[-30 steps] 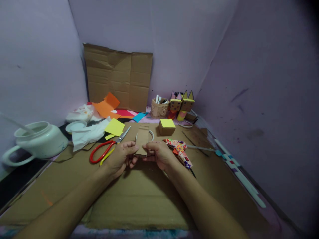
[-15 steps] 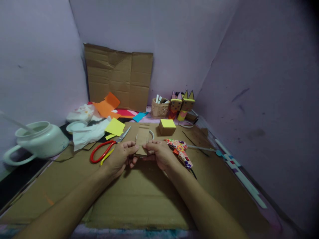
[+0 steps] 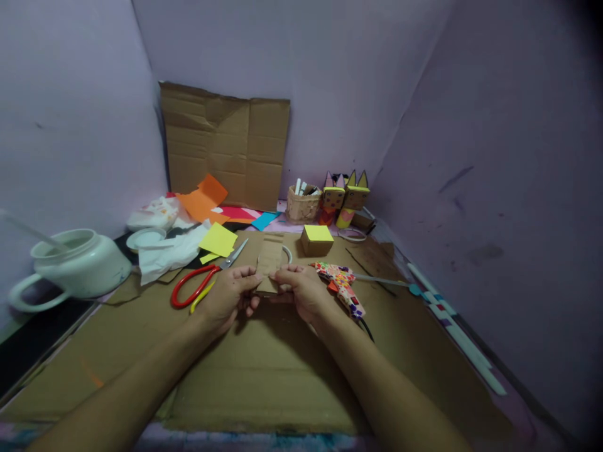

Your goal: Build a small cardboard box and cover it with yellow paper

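Note:
A narrow cardboard strip (image 3: 270,254) is pinched between both hands, its near end bent or folded. My left hand (image 3: 233,292) grips its left edge, thumb on top and fingers curled below. On the opposite edge, my right hand (image 3: 301,290) holds it the same way. Behind the strip, part of a white ring (image 3: 287,254) shows on the cardboard mat. Red-handled scissors (image 3: 193,287) lie left of my left hand, blades pointing away, with a yellow-handled tool (image 3: 201,297) beside them. A patterned glue gun (image 3: 340,282) rests just right of my right hand.
A small cardboard box with a yellow top (image 3: 316,240) sits beyond my hands. Farther back are a marker basket (image 3: 303,207) and two cat-faced cardboard figures (image 3: 345,198). Yellow paper (image 3: 217,239) and a white pot (image 3: 82,267) stand left. Glue sticks (image 3: 456,333) line the right edge.
Both hands keep nearly the same hold on the cardboard strip. The whole view has shifted very slightly; nothing else visibly moves.

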A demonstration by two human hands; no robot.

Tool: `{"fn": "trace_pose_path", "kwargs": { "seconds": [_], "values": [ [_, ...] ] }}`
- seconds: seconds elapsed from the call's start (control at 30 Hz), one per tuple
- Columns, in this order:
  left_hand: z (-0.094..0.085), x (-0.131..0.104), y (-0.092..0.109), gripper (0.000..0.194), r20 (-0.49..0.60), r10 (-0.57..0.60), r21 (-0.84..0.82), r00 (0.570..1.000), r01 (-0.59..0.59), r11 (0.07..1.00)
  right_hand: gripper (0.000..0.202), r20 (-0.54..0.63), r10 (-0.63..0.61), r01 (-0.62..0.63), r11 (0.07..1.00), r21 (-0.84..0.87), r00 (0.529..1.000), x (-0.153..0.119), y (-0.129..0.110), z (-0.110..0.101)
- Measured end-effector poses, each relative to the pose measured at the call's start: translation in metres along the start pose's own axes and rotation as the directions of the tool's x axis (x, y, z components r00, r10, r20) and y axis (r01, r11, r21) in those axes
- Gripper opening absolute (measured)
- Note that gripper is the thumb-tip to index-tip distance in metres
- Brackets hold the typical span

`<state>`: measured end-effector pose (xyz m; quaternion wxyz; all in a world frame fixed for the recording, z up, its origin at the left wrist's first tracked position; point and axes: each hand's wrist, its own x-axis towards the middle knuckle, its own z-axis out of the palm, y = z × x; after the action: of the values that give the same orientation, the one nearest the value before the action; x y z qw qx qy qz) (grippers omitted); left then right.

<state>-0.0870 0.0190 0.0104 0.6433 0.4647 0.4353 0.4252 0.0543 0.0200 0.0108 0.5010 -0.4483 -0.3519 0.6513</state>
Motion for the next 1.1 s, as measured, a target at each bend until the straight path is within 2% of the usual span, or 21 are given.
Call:
{"fn": "trace_pose_path", "kwargs": {
  "seconds": [0.43, 0.77, 1.1],
  "values": [
    [-0.0035, -0.0001, -0.0012, 0.034, 0.0, 0.047, 0.124, 0.999, -0.047, 0.991, 0.018, -0.006, 0.004, -0.004, 1.0, -0.005, 1.0, -0.0009, -0.0016, 0.0013],
    [-0.0003, -0.0009, 0.0004, 0.031, -0.012, 0.045, 0.116, 0.999, -0.043, 0.992, 0.02, 0.007, -0.002, 0.002, 1.0, 0.011, 1.0, -0.0004, 0.0005, 0.0011],
    [-0.0011, -0.0045, 0.0057, 0.023, 0.023, 0.111, 0.179, 0.994, -0.113, 0.977, 0.024, 0.015, -0.022, 0.021, 0.999, 0.03, 1.0, -0.0023, -0.0018, 0.0012]
  ]
}}
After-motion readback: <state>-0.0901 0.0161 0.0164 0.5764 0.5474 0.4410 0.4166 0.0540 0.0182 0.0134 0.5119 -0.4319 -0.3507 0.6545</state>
